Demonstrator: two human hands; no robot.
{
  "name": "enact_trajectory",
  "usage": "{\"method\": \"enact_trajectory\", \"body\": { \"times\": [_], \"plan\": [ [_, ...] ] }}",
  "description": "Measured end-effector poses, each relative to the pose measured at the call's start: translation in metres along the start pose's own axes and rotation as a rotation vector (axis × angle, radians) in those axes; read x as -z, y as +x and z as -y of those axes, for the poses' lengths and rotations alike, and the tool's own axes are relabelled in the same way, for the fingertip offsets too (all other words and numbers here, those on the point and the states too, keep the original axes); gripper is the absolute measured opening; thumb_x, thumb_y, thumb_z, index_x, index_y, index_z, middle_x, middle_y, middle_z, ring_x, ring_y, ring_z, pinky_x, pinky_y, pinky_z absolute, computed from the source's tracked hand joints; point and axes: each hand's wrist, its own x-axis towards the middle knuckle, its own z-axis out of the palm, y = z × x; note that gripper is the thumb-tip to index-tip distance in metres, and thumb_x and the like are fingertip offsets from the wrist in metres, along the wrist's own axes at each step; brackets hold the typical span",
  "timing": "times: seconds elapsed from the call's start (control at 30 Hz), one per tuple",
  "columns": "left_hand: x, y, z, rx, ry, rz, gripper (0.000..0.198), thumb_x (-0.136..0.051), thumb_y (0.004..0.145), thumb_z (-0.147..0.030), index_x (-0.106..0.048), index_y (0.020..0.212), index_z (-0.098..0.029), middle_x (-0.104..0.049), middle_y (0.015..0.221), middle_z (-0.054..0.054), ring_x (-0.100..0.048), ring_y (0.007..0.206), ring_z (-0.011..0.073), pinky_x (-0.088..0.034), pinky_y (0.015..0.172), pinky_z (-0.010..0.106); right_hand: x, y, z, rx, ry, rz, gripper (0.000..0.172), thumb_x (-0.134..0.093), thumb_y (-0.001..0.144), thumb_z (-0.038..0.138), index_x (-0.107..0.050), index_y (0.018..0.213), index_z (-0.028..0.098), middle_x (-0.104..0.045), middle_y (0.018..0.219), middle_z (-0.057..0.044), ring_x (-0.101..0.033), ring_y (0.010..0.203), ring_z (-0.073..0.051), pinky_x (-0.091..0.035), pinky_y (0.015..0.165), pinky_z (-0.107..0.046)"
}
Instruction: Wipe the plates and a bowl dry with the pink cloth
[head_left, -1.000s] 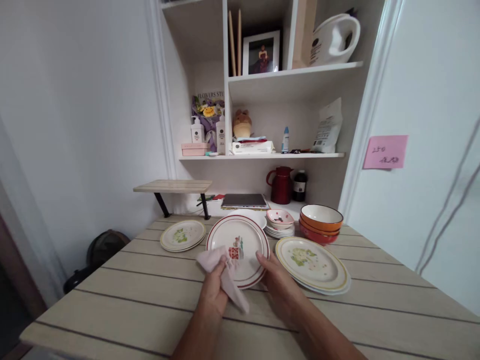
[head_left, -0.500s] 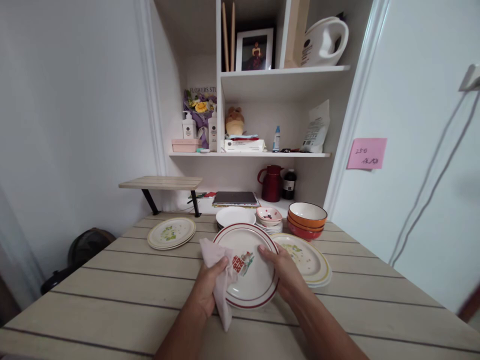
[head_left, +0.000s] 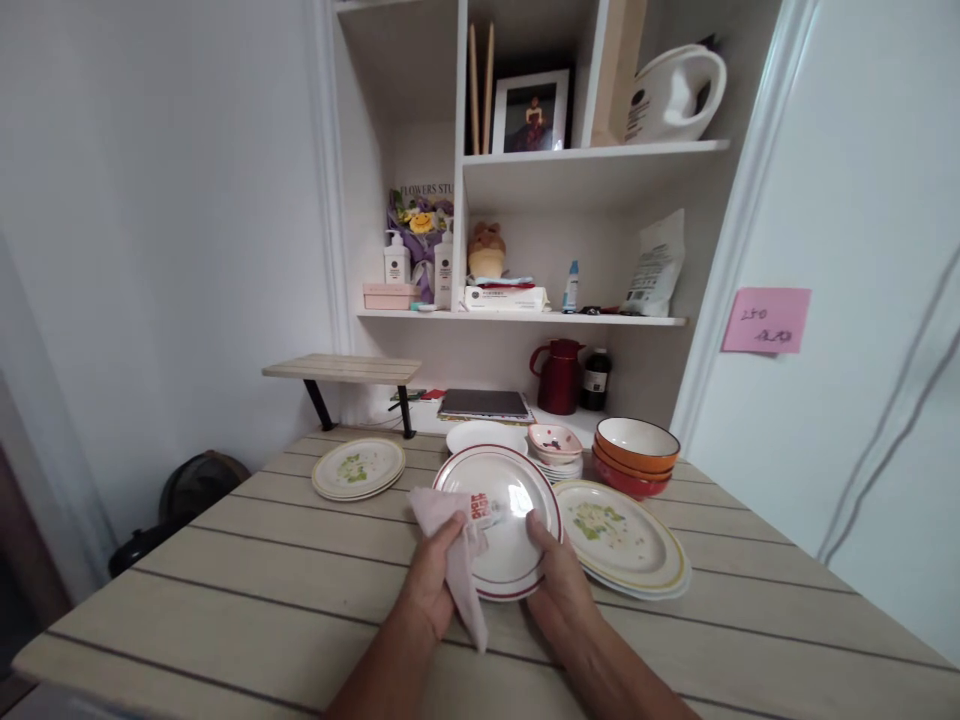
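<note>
A white plate (head_left: 510, 545) with a dark red rim and a red printed design is held tilted toward me above the table. My left hand (head_left: 433, 578) grips its left edge through a pale pink cloth (head_left: 466, 590), which drapes over the rim and hangs below. On the lower right edge is my right hand (head_left: 559, 575), thumb on the plate's face and fingers behind it, mostly hidden. Just right of that hand lies a stack of yellow-rimmed oval plates (head_left: 630, 535) with a green leaf print.
Two or more leaf-print plates (head_left: 358, 468) are stacked at left, near a small raised wooden shelf (head_left: 345, 368). Behind the held plate stand white plates (head_left: 480, 436), small pink-patterned bowls (head_left: 555, 442) and stacked orange and red bowls (head_left: 636, 462). A red jug (head_left: 560, 375) stands further back.
The view has shifted, so the scene sits further right. The held plate has turned and tilted a little, and my right hand has slid lower on its edge.
</note>
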Motion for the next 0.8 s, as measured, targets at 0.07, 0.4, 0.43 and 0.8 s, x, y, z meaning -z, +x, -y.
{"method": "enact_trajectory", "body": {
  "times": [0.07, 0.4, 0.43, 0.8],
  "plan": [
    [0.0, -0.001, -0.001, -0.015, -0.003, -0.02, 0.041, -0.077, 0.071, -0.024, -0.068, 0.108, -0.008, -0.074, 0.106, 0.017, -0.07, 0.098, 0.0292, -0.055, 0.092, 0.04, -0.002, 0.0, 0.001, -0.081, -0.003, 0.012, 0.051, -0.073, 0.077, 0.023, -0.057, 0.125, 0.018, -0.078, 0.093, -0.006, -0.074, 0.084, -0.024, -0.059, 0.085, -0.04],
    [-0.003, -0.028, -0.031, -0.316, 0.09, -0.018, 0.054, -0.085, 0.064, -0.026, -0.065, 0.113, -0.018, -0.075, 0.104, 0.009, -0.071, 0.094, 0.0256, -0.057, 0.082, 0.036, -0.01, -0.018, 0.049, 0.06, -0.398, 0.395, 0.073, -0.083, 0.064, 0.025, -0.054, 0.131, 0.021, -0.072, 0.115, -0.009, -0.067, 0.104, -0.028, -0.052, 0.092, -0.041],
    [-0.002, -0.029, -0.032, -0.33, 0.116, -0.015, 0.053, -0.085, 0.063, -0.027, -0.066, 0.111, -0.017, -0.076, 0.101, 0.008, -0.071, 0.091, 0.0249, -0.058, 0.08, 0.035, -0.01, -0.019, 0.052, 0.077, -0.412, 0.413, 0.073, -0.083, 0.065, 0.026, -0.054, 0.132, 0.021, -0.071, 0.117, -0.009, -0.066, 0.106, -0.029, -0.052, 0.093, -0.042],
    [-0.004, -0.033, -0.025, -0.413, 0.444, -0.039, 0.033, -0.087, 0.055, -0.031, -0.074, 0.081, -0.014, -0.077, 0.08, 0.006, -0.069, 0.075, 0.0199, -0.053, 0.07, 0.025, -0.01, -0.008, 0.089, 0.448, -0.985, 0.411, 0.035, -0.081, 0.065, 0.035, -0.074, 0.097, 0.022, -0.075, 0.097, -0.005, -0.064, 0.091, -0.026, -0.049, 0.082, -0.034]
  ]
}}
